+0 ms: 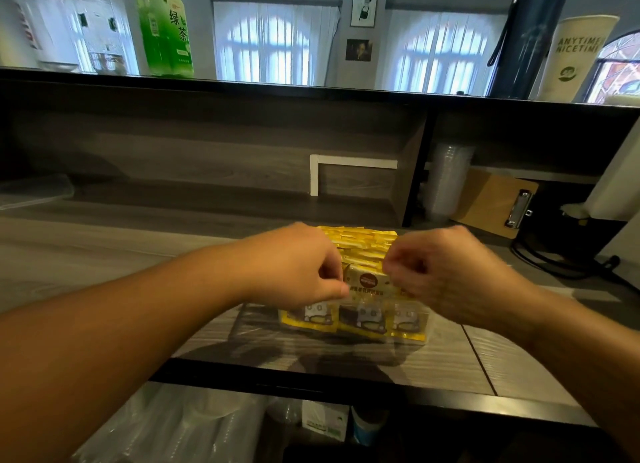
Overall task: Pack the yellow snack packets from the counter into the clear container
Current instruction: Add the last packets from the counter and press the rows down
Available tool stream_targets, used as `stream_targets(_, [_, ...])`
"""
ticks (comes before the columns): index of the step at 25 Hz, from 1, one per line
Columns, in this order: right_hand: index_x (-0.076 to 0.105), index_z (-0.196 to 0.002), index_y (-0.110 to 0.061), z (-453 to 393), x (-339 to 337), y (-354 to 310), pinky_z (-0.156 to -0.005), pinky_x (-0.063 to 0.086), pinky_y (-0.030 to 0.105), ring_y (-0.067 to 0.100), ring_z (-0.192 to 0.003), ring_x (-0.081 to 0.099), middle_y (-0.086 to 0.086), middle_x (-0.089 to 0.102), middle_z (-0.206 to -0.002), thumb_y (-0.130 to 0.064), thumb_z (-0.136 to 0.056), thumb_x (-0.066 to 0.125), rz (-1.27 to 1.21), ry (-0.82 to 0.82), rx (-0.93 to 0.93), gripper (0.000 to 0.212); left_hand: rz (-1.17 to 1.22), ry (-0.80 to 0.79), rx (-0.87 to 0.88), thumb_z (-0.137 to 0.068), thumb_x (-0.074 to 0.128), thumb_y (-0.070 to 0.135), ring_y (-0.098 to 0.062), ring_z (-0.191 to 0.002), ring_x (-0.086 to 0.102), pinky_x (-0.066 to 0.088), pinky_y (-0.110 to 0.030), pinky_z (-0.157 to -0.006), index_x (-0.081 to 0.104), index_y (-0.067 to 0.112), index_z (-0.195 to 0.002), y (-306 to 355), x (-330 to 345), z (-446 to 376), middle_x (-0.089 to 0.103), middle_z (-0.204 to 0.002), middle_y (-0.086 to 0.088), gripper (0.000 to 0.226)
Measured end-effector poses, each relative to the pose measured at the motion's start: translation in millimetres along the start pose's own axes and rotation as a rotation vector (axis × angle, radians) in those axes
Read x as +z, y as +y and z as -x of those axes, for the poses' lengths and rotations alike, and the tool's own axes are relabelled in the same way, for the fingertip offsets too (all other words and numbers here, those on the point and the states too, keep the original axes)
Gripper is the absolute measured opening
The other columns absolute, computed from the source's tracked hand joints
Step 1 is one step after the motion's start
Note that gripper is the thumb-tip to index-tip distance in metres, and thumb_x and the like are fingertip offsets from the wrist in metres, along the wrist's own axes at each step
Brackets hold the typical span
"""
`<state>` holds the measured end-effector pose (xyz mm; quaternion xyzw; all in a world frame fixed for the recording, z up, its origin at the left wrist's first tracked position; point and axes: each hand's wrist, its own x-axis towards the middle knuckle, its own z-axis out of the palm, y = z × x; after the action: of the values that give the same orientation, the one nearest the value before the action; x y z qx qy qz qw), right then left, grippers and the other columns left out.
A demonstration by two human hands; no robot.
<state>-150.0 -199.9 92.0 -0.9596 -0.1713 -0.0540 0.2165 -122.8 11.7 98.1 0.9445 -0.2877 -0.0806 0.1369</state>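
Observation:
A clear container [427, 324] stands on the wooden counter in front of me, filled with upright yellow snack packets [360, 242] in rows. Three packets press against its near wall, their printed faces showing. My left hand [298, 268] and my right hand [446, 272] are both over the container. Each pinches one side of a single yellow packet [367, 282] with a brown round logo, held at the front row. The container's side walls are mostly hidden behind my hands.
A clear lid [34, 190] lies at the far left of the counter [104, 247]. A clipboard [491, 202] and stacked plastic cups [446, 182] stand at the back right, with black cables beside them. On the raised shelf are a green tea bottle [166, 29], a blue flask [530, 36] and a paper cup [578, 57].

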Motion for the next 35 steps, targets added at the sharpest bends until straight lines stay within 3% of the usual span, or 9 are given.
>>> stream_targets(2, [0.058, -0.109, -0.04, -8, 3, 6, -0.084, 0.053, 0.031, 0.007, -0.105, 0.058, -0.014, 0.061, -0.109, -0.048, -0.091, 0.053, 0.122, 0.231, 0.059, 0.02, 0.047, 0.268, -0.004, -0.096, 0.059, 0.046, -0.002, -0.095, 0.065, 0.057, -0.028, -0.086, 0.068, 0.032, -0.112, 3, -1, -6, 0.07, -0.106, 0.012, 0.023])
stream_targets(4, [0.037, -0.14, -0.043, -23, 15, 10, -0.106, 0.036, 0.05, 0.024, -0.14, 0.029, -0.004, 0.035, -0.151, -0.066, -0.088, 0.042, 0.323, 0.131, 0.176, 0.056, -0.028, 0.406, -0.046, -0.096, 0.054, 0.054, -0.014, -0.134, 0.047, 0.045, -0.041, -0.108, 0.048, 0.035, -0.142, -3, 7, -24, 0.051, -0.147, 0.008, 0.051])
stream_targets(7, [0.006, -0.15, -0.046, -40, 37, 13, -0.114, 0.008, 0.063, 0.031, -0.148, -0.008, -0.002, -0.004, -0.163, -0.074, -0.088, 0.022, 0.298, -0.116, 0.259, 0.07, -0.118, 0.244, -0.172, -0.098, 0.035, 0.063, -0.023, -0.155, 0.001, 0.015, -0.056, -0.122, 0.011, 0.042, -0.158, -15, 31, -45, 0.005, -0.169, 0.004, 0.068])
stream_targets(10, [0.003, -0.151, -0.044, -41, 48, 21, -0.116, 0.005, 0.058, 0.029, -0.147, -0.012, -0.004, -0.003, -0.163, -0.07, -0.091, 0.019, 0.239, -0.139, 0.241, 0.068, -0.085, 0.196, -0.199, -0.1, 0.025, 0.062, -0.022, -0.155, -0.003, 0.015, -0.058, -0.121, 0.011, 0.043, -0.158, -24, 46, -52, 0.002, -0.169, 0.005, 0.062])
stream_targets(17, [0.023, -0.152, -0.027, -3, 31, 26, -0.112, 0.025, 0.039, 0.017, -0.144, 0.023, -0.003, 0.021, -0.159, -0.056, -0.096, 0.039, -0.252, 0.326, 0.408, 0.066, 0.508, 0.603, -0.358, -0.1, 0.048, 0.049, -0.023, -0.15, 0.026, 0.028, -0.049, -0.118, 0.023, 0.038, -0.157, -35, 43, -16, 0.022, -0.166, 0.003, 0.063])
stream_targets(21, [0.04, -0.134, -0.044, 33, 64, 23, -0.077, 0.046, 0.021, -0.008, -0.095, 0.054, -0.026, 0.053, -0.113, -0.037, -0.097, 0.05, -0.666, 0.332, 0.392, 0.039, 1.024, 0.548, -0.368, -0.088, 0.064, 0.048, -0.016, -0.122, 0.06, 0.045, -0.049, -0.108, 0.049, 0.034, -0.144, -44, 97, 15, 0.06, -0.141, 0.001, 0.059])
stream_targets(24, [0.027, -0.143, -0.049, 46, 81, 31, -0.074, 0.048, 0.018, -0.006, -0.097, 0.058, -0.036, 0.052, -0.108, -0.024, -0.097, 0.054, -0.803, 0.332, 0.35, 0.059, 0.955, 0.521, -0.292, -0.098, 0.06, 0.035, -0.003, -0.104, 0.068, 0.052, -0.037, -0.096, 0.064, 0.042, -0.116, -42, 114, 27, 0.074, -0.11, 0.017, 0.02])
stream_targets(28, [0.028, -0.143, -0.043, 47, 80, 36, -0.082, 0.055, 0.034, 0.007, -0.103, 0.063, -0.017, 0.061, -0.121, -0.013, -0.093, 0.059, -0.947, 0.268, 0.412, 0.065, 0.876, 0.662, -0.382, -0.096, 0.063, 0.024, -0.006, -0.097, 0.068, 0.055, -0.033, -0.083, 0.068, 0.038, -0.107, -40, 114, 28, 0.075, -0.101, 0.015, 0.019])
stream_targets(35, [0.043, -0.118, -0.04, 51, 88, 29, -0.087, 0.055, 0.036, 0.008, -0.106, 0.061, -0.009, 0.063, -0.119, -0.023, -0.09, 0.065, -0.769, 0.368, 0.424, 0.04, 0.882, 0.691, -0.419, -0.092, 0.06, 0.011, -0.011, -0.097, 0.068, 0.054, -0.033, -0.079, 0.069, 0.034, -0.104, -40, 114, 32, 0.074, -0.1, 0.013, 0.028])
